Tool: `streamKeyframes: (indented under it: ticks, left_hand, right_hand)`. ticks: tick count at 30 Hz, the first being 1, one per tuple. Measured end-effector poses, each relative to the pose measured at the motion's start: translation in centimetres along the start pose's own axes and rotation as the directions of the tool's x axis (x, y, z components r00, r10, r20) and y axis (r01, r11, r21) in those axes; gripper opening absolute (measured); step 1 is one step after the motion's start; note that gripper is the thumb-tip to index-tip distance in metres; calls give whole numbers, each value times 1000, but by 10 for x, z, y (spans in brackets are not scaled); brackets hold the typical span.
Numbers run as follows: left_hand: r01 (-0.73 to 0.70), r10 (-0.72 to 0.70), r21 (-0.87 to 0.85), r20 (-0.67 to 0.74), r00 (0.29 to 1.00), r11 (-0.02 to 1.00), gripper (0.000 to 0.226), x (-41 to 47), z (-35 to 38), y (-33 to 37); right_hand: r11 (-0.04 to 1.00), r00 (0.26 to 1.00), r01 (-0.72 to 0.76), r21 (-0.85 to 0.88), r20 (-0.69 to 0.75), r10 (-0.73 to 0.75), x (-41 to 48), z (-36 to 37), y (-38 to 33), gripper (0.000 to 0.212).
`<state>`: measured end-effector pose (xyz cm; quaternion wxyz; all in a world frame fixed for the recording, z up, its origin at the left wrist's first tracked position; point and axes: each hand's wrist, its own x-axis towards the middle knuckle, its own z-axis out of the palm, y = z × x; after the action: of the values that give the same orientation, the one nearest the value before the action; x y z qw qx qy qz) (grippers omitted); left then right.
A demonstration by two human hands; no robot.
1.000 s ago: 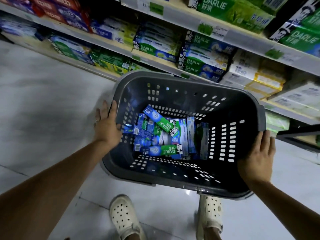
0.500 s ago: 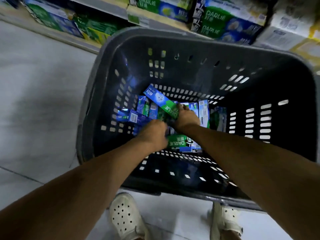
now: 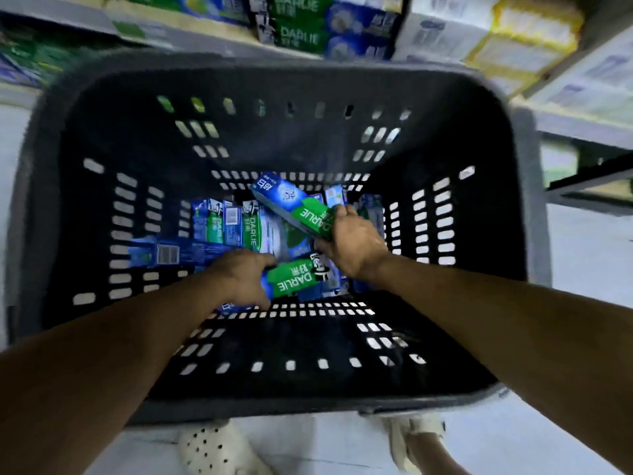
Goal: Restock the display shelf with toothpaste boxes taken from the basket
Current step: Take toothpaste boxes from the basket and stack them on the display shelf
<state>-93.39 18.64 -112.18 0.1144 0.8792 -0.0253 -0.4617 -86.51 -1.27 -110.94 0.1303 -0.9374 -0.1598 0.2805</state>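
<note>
A large grey plastic basket (image 3: 527, 207) fills the view, with several blue and green toothpaste boxes (image 3: 236, 224) lying on its bottom. Both my arms reach down into it. My right hand (image 3: 352, 241) grips one end of a tilted blue and green toothpaste box (image 3: 291, 204), lifted above the pile. My left hand (image 3: 239, 275) is closed on the end of another toothpaste box (image 3: 298, 277) lying flat near the front of the pile. The display shelf (image 3: 191, 32) runs behind the basket.
Stacked green and blue toothpaste cartons (image 3: 308, 25) and white and yellow cartons (image 3: 507, 39) fill the shelf beyond the basket. Pale tiled floor (image 3: 589, 255) lies to either side. My two white perforated shoes (image 3: 219, 450) stand just under the basket's near rim.
The hands left the basket rim and went down into the basket. The right hand has lifted one box by its end; the left hand has closed on another. The view moved closer in.
</note>
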Motion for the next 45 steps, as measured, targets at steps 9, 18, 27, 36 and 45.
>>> streamKeyframes:
  ticks: [9,18,27,36,45]
  left_hand:
    - [-175,114,-193,-293,949,966,74,-204,-183,31]
    - [-518,372,-187,-503,780,835,73,-495,-430,72]
    - [-677,261,-419,-699,666,605,69,-632,-545,161]
    - [-655,-138,-754,-645,752,-43,77,-629,-619,255]
    - [-687,-147,-706,-671,727,-170,31,-609,-671,290]
  right_hand:
    - [982,966,164,92,-219,-140,-130,-257,-75,53]
    - [928,743,331,173,-654,-143,-313,-563,-210,54]
    - [580,695,595,556,-719,-24,-381,-703,-226,66]
    - [174,871,472,864,-487,55,-363,-765,-205,36]
    - [-9,908,415,910,-413,62,-371,-758,-204,47]
